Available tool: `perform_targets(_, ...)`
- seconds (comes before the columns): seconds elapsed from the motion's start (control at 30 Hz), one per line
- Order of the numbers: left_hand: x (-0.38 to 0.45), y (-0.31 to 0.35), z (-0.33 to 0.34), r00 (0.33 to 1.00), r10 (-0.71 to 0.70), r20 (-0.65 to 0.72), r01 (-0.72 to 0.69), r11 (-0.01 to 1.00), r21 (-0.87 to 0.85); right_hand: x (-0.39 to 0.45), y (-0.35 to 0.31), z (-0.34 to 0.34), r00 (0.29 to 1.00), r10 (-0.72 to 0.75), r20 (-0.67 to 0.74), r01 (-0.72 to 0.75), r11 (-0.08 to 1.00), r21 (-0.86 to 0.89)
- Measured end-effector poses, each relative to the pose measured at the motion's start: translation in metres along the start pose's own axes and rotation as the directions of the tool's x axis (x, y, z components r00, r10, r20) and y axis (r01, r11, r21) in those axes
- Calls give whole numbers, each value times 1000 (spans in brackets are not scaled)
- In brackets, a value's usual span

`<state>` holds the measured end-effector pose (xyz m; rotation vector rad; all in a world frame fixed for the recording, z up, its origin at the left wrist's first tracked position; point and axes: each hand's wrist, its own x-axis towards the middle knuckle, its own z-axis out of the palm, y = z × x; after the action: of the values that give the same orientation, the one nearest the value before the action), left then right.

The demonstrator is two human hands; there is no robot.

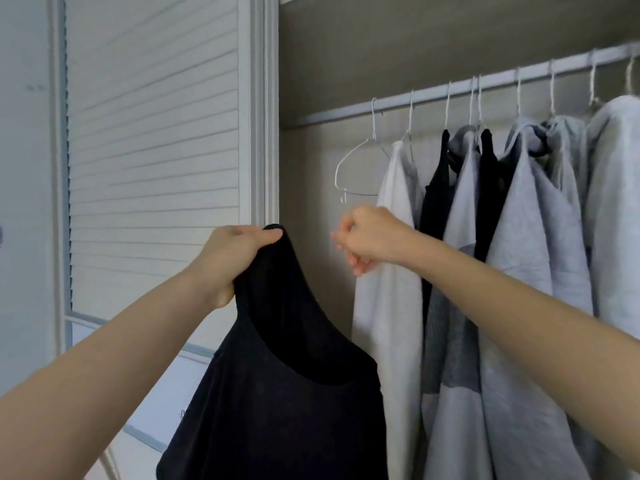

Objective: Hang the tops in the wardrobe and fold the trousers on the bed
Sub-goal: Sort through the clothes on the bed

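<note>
My left hand (228, 258) grips one shoulder strap of a black sleeveless top (284, 393) and holds it up in front of the open wardrobe, so the top hangs down from that strap. My right hand (370, 237) is raised just under an empty white wire hanger (349, 161). Its fingers are curled and nothing shows in them. The hanger hangs at the left end of the wardrobe rail (433, 93), apart from the hand.
Several tops hang on wire hangers along the rail to the right: a white one (391, 306), black ones (440, 188) and grey ones (526, 237). A white louvred door (152, 133) stands at the left. The rail's left end beside the empty hanger is bare.
</note>
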<state>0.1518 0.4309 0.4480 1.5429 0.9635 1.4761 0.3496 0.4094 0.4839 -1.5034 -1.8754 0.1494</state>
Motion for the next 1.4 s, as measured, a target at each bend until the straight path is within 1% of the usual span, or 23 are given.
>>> perform_targets(0.03, 6, 3, 4, 998, 59, -21, -57, 997, 60, 22, -1, -7, 991, -23, -133, 32, 998, 61)
perform_targets(0.1, 15, 9, 11, 980, 186, -72, -168, 965, 201, 65, -2, -20, 932, -39, -360, 83, 991, 109)
perform_targets(0.17, 23, 13, 16, 955, 274, -113, -228, 923, 311, 105, -2, -29, 878, -37, -478, 70, 996, 51)
perform_targets(0.23, 29, 13, 19, 948, 294, -123, -236, 907, 349, 134, -3, -34, 857, 16, -515, -10, 1000, 14)
perform_targets(0.33, 33, 10, 19, 947, 292, -130, -224, 897, 381, 165, 0, -40, 870, 97, -483, -156, 984, -82)
perform_targets(0.37, 36, 10, 17, 948, 291, -130, -216, 886, 411, 177, 2, -41, 875, 137, -464, -194, 978, -78)
perform_targets(0.47, 36, 8, 12, 963, 249, -106, -163, 847, 505, 201, 12, -38, 885, 303, -354, -293, 953, 83)
perform_targets(0.53, 35, 8, 9, 968, 235, -85, -147, 809, 569, 206, 16, -36, 901, 332, -279, -303, 942, 140)
perform_targets(0.63, 33, 7, 8, 969, 238, -60, -144, 750, 646, 212, 22, -37, 925, 341, -169, -290, 919, 268)
perform_targets(0.67, 32, 7, 7, 971, 233, -56, -141, 744, 654, 216, 25, -36, 921, 341, -187, -267, 905, 332)
perform_targets(0.73, 32, 8, 3, 976, 210, -54, -125, 748, 652, 223, 25, -28, 900, 333, -283, -182, 874, 450)
perform_targets(0.8, 31, 7, -2, 980, 188, -59, -106, 756, 646, 223, 21, -23, 845, 317, -430, -94, 880, 465)
perform_targets(0.83, 30, 8, -3, 982, 182, -58, -101, 756, 647, 222, 20, -23, 830, 295, -473, -56, 889, 455)
perform_targets(0.9, 27, 8, -4, 985, 161, -57, -86, 756, 649, 219, 16, -28, 820, 225, -526, 47, 889, 455)
perform_targets(0.97, 23, 8, -6, 990, 136, -44, -76, 760, 646, 211, 11, -35, 825, 158, -543, 150, 865, 479)
perform_targets(1.03, 20, 6, -8, 994, 108, -29, -66, 774, 629, 195, 5, -35, 833, 96, -544, 204, 862, 464)
perform_targets(1.17, 15, 0, -12, 999, 41, -11, -26, 799, 601, 137, -10, -18, 858, 21, -514, 232, 876, 423)
perform_targets(1.3, 8, -16, -5, 999, -13, 33, -10, 787, 617, 56, -3, 3, 916, -8, -400, 216, 852, 477)
perform_targets(1.33, 7, -19, -2, 999, -11, 35, -13, 782, 623, 36, 0, 6, 932, 11, -361, 194, 828, 526)
perform_targets(1.4, 4, -27, 4, 1000, 6, 31, -24, 778, 628, -6, 11, 11, 962, 67, -264, 136, 721, 680)
